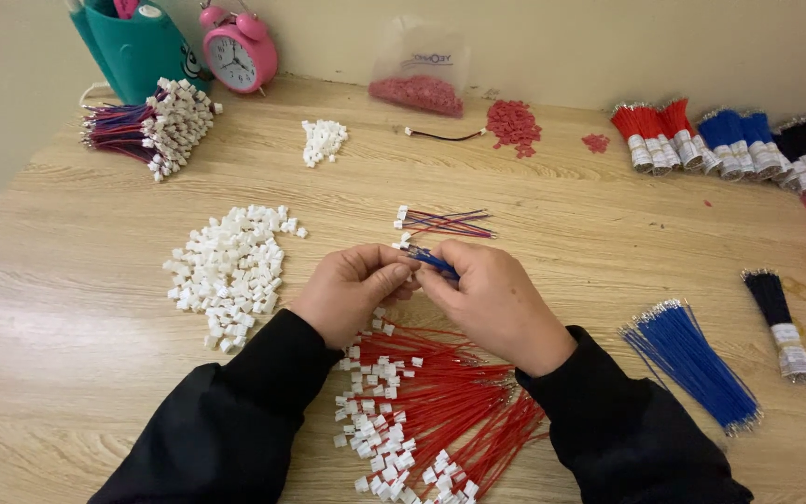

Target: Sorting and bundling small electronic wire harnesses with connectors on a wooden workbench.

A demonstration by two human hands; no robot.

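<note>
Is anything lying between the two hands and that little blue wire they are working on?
No. The left hand and right hand both already pinch the blue wire directly. The red wires with white connectors lie below the hands, not between.

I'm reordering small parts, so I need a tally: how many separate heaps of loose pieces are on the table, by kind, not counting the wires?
White connector heaps: 2, the large heap and the small heap
Loose red piece heaps: 2, the bigger red heap and the tiny red heap
Clear bag of red pieces: 1
Total: 5
</note>
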